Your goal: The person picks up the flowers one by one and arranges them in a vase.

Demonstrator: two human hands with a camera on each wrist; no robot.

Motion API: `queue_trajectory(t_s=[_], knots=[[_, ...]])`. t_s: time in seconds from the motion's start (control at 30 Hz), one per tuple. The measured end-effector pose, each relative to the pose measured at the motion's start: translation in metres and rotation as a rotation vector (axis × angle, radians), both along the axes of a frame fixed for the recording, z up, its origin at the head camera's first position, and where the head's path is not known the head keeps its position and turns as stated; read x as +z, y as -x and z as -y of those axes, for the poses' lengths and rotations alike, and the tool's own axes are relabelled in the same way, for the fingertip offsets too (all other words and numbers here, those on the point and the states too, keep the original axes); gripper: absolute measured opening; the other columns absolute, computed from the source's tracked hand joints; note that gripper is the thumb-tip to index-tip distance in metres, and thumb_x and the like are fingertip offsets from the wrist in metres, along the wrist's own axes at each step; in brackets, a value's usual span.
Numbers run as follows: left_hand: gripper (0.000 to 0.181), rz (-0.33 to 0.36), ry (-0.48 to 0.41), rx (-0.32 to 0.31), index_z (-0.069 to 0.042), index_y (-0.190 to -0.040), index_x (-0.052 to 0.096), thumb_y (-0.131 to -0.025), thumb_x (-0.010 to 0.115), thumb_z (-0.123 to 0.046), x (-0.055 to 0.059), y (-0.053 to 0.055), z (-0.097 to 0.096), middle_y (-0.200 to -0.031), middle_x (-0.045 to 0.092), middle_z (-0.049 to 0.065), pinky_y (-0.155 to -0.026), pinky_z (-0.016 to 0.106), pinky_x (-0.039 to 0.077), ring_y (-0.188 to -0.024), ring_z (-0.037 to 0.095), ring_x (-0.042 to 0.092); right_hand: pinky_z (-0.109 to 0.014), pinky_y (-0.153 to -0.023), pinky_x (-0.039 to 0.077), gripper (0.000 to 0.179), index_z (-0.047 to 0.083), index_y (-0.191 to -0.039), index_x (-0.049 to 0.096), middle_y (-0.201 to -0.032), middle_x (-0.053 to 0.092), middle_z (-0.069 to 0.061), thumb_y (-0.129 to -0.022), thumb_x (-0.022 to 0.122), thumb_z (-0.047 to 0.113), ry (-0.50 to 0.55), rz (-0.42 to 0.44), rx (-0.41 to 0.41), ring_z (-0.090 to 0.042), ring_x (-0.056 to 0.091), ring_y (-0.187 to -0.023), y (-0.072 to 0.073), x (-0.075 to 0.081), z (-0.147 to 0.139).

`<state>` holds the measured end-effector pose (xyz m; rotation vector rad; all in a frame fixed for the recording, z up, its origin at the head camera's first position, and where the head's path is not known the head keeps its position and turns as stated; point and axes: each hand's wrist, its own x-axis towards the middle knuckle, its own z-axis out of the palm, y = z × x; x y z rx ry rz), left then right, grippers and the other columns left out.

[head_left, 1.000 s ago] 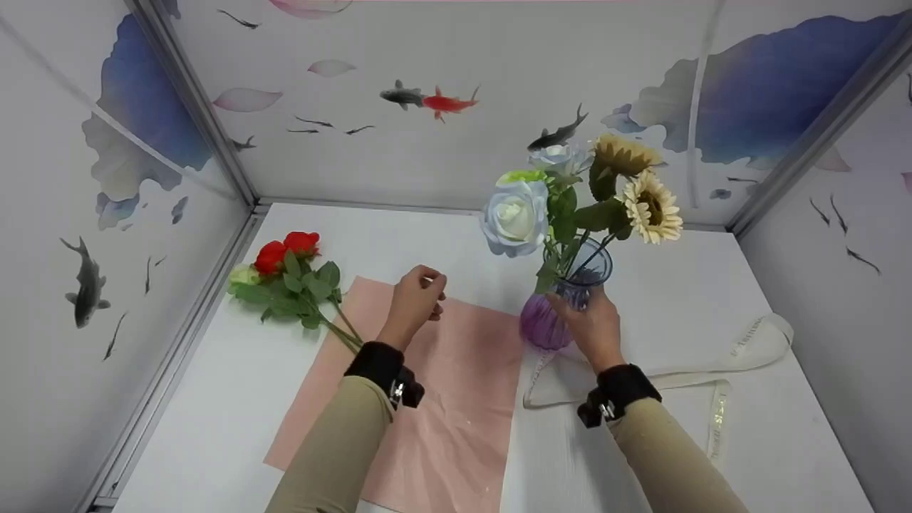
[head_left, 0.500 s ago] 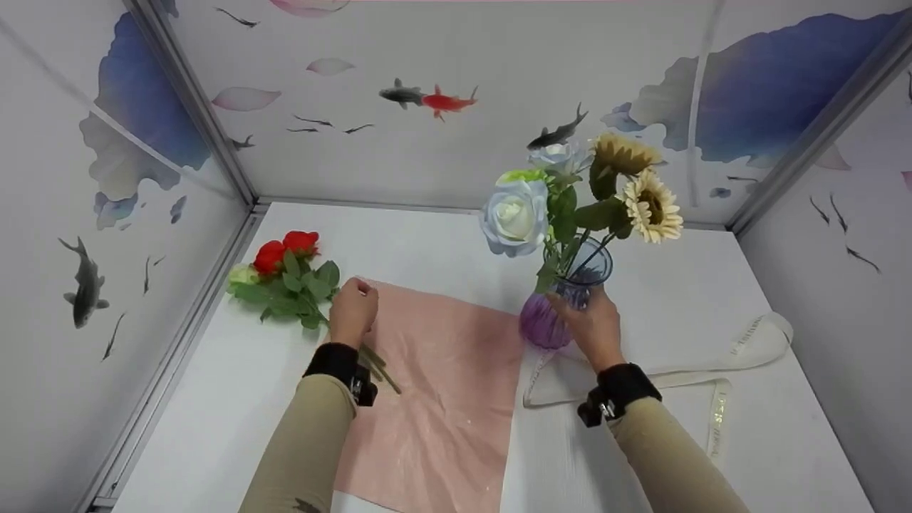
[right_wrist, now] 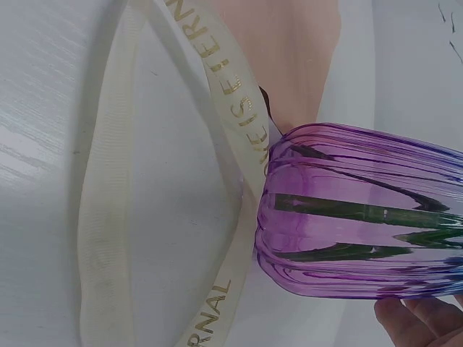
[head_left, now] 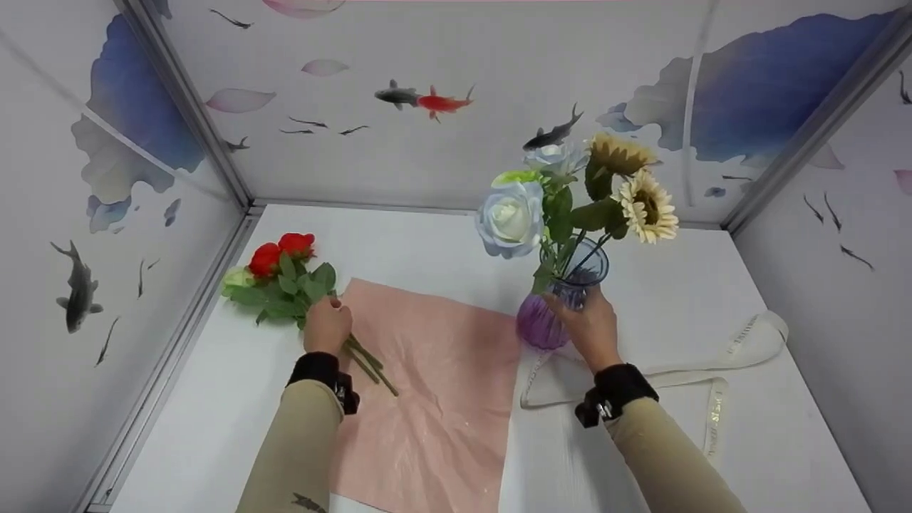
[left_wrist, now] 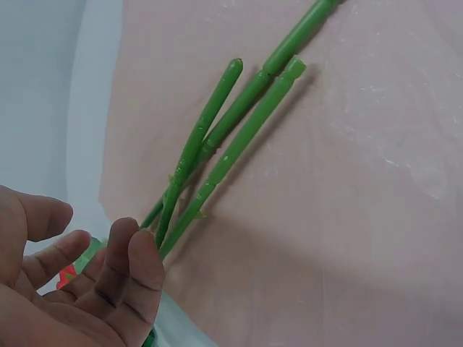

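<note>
In the head view, two red roses and a pale green flower lie as a bunch (head_left: 285, 281) on the left of the table. Their green stems (left_wrist: 231, 144) reach onto pink wrapping paper (head_left: 434, 385). My left hand (head_left: 328, 326) is at the stems just below the leaves. In the left wrist view its fingers are loosely bent, thumb apart, and the stems pass behind the fingertips. My right hand (head_left: 593, 328) grips a blue-and-purple glass vase (head_left: 545, 324). Pale blue roses (head_left: 509, 219) and cream sunflowers (head_left: 645, 206) stand in it; the right wrist view shows stems inside.
A cream ribbon (head_left: 755, 342) with gold lettering loops across the table's right side and runs by the vase base. Printed panels (head_left: 342, 164) enclose the white table (head_left: 406, 242) at the back and both sides.
My left hand has moved left from above the pink paper to the rose stems, then slightly lower along them. My right hand keeps holding the vase in the same place.
</note>
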<state>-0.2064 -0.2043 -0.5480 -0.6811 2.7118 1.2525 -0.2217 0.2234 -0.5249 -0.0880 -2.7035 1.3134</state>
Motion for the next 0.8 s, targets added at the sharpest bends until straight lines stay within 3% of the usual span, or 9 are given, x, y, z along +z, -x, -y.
queue_trajectory(t_s=[0.37, 0.5, 0.6, 0.7, 0.8], knots=[[0.046, -0.009, 0.024, -0.066, 0.004, -0.145, 0.052, -0.104, 0.040, -0.013, -0.0064, -0.0032, -0.0003, -0.144, 0.053, 0.030, -0.108, 0.055, 0.043, -0.132, 0.045, 0.051, -0.056, -0.111, 0.041, 0.089, -0.002, -0.145, 0.045, -0.140, 0.056, -0.032, -0.087, 0.074, 0.059, 0.013, 0.000, 0.006, -0.048, 0.053, -0.131, 0.0002, -0.0013, -0.0010], [0.048, 0.050, 0.053, -0.101, 0.005, -0.146, 0.050, -0.104, 0.038, -0.014, -0.0083, -0.0022, -0.0014, -0.149, 0.047, 0.031, -0.114, 0.054, 0.038, -0.139, 0.046, 0.043, -0.056, -0.111, 0.041, 0.089, -0.002, -0.145, 0.045, -0.140, 0.056, -0.032, -0.087, 0.074, 0.059, 0.009, -0.007, 0.004, -0.048, 0.054, -0.130, 0.0006, -0.0014, -0.0008], [0.048, 0.112, 0.101, -0.135, 0.008, -0.145, 0.050, -0.104, 0.038, -0.015, -0.0088, -0.0011, -0.0023, -0.150, 0.040, 0.035, -0.113, 0.054, 0.039, -0.135, 0.046, 0.045, -0.057, -0.110, 0.042, 0.089, -0.003, -0.144, 0.045, -0.139, 0.057, -0.033, -0.087, 0.074, 0.060, 0.001, -0.005, -0.001, -0.049, 0.055, -0.128, 0.0007, -0.0015, -0.0007], [0.044, 0.133, 0.157, -0.166, 0.013, -0.133, 0.056, -0.103, 0.037, -0.013, -0.0097, -0.0001, -0.0033, -0.143, 0.043, 0.038, -0.105, 0.053, 0.043, -0.122, 0.045, 0.049, -0.057, -0.109, 0.043, 0.089, -0.003, -0.143, 0.046, -0.137, 0.057, -0.033, -0.087, 0.074, 0.060, -0.003, -0.005, -0.007, -0.049, 0.055, -0.128, 0.0006, -0.0016, -0.0006], [0.038, 0.095, 0.196, -0.182, 0.017, -0.109, 0.063, -0.104, 0.037, -0.010, -0.0111, 0.0007, -0.0041, -0.124, 0.055, 0.039, -0.096, 0.052, 0.045, -0.112, 0.045, 0.050, -0.057, -0.109, 0.042, 0.087, -0.003, -0.143, 0.047, -0.138, 0.057, -0.033, -0.087, 0.075, 0.058, -0.004, -0.012, -0.009, -0.049, 0.054, -0.129, 0.0004, -0.0020, -0.0006]])
